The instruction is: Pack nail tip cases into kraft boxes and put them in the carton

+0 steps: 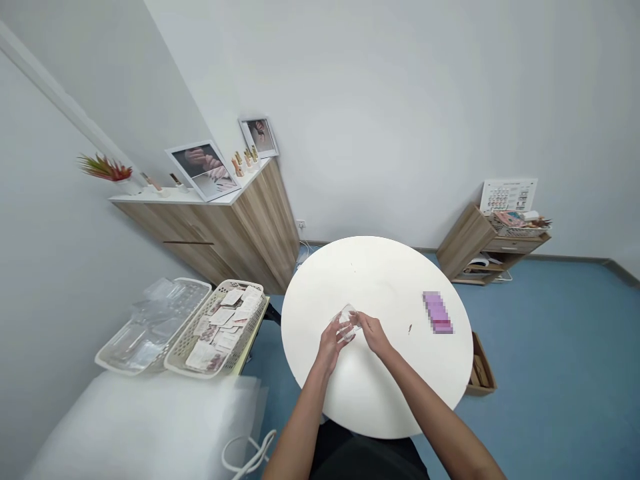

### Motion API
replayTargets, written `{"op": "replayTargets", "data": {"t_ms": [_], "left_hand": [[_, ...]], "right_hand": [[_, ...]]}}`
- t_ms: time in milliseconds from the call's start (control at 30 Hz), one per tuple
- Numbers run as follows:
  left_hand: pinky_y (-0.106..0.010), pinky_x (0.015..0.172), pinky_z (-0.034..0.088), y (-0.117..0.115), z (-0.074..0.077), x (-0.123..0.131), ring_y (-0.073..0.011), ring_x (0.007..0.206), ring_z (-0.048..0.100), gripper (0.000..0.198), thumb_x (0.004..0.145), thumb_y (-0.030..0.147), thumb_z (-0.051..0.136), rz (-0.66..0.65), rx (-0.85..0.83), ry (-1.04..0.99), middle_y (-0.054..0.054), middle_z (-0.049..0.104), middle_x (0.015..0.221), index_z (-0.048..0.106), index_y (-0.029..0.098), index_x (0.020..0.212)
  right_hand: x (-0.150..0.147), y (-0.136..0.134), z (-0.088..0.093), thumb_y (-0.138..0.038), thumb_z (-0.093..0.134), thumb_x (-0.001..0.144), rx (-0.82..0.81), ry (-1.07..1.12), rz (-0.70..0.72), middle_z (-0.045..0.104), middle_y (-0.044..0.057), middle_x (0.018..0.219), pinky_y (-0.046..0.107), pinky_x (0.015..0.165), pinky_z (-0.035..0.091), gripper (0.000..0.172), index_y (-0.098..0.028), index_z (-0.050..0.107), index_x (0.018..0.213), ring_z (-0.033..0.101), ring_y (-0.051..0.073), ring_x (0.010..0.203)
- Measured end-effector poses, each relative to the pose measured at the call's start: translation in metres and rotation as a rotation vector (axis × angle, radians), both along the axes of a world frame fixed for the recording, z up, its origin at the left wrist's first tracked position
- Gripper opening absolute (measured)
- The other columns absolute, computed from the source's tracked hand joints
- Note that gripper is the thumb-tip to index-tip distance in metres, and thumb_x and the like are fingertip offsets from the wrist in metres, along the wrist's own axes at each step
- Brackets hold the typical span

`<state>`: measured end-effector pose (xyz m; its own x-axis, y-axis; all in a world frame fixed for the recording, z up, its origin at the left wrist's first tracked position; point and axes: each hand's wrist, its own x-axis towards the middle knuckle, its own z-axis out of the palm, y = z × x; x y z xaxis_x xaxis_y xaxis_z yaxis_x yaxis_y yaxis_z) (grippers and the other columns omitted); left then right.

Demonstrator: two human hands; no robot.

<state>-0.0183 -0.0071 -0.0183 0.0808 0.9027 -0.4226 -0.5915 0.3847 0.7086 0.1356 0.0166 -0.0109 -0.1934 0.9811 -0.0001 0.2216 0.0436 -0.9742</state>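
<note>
Small clear plastic box (349,319), between both hands, just over the near half of the round white table (380,273). Left hand (330,345) at its left side, fingers curled together and pressed on the box. Right hand (373,333) at its right side, fingers also closed on it. Content of the box not readable: too small, too transparent.

On the table, to the right of the hands and well apart: a flat pink object (438,312), blurred. Between it and the right hand, a tiny dark speck (409,328).

Left of the table, on a lower surface, two white baskets side by side. Packet basket (197,372), nearer to the table, full of small paper packets. Tray basket (107,363), full of clear plastic trays. In front of them, a pile of white foam sheets (140,427).

Behind, along the wall, a wooden cabinet (250,227), with two framed pictures (203,170) and a red plant (105,168) on top. Far right, a low wooden shelf (467,243), with a chart (509,195) leaning on the wall. Beside the right edge of the table, on the blue floor, a brown cardboard box (483,370).
</note>
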Motion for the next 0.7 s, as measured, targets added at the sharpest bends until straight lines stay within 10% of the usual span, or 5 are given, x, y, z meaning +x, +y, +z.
{"op": "replayTargets", "data": {"t_ms": [233,500,700], "left_hand": [[-0.044,0.102,0.044,0.012,-0.019,-0.035,-0.0276,0.118,0.059,0.060,0.082,0.036,0.063,-0.252,-0.056,-0.214,-0.018,0.062,0.126,0.047,0.017,0.137],[-0.037,0.092,0.048,0.020,-0.074,-0.040,-0.0233,0.109,0.061,0.052,0.071,0.023,0.068,-0.091,-0.233,0.484,-0.015,0.059,0.123,0.054,0.020,0.121],[-0.041,0.099,0.043,-0.003,-0.089,-0.045,-0.0285,0.113,0.059,0.052,0.058,0.016,0.072,-0.036,-0.209,0.588,-0.013,0.062,0.121,0.064,0.021,0.108]], "right_hand": [[0.020,0.027,-0.016,-0.055,0.045,0.089,0.033,-0.187,-0.162,0.072,0.006,0.093,0.034,0.079,0.052,0.041,-0.023,0.070,0.087,0.065,0.022,0.090],[0.022,0.020,-0.088,-0.049,0.052,0.074,-0.310,-0.100,-0.285,0.067,0.003,0.064,0.032,0.058,0.053,0.030,-0.020,0.062,0.071,0.062,0.017,0.054],[0.034,0.008,-0.135,-0.045,0.048,0.071,-0.333,-0.299,-0.322,0.069,0.005,0.069,0.037,0.061,0.054,0.028,-0.023,0.065,0.072,0.065,0.022,0.059]]}}
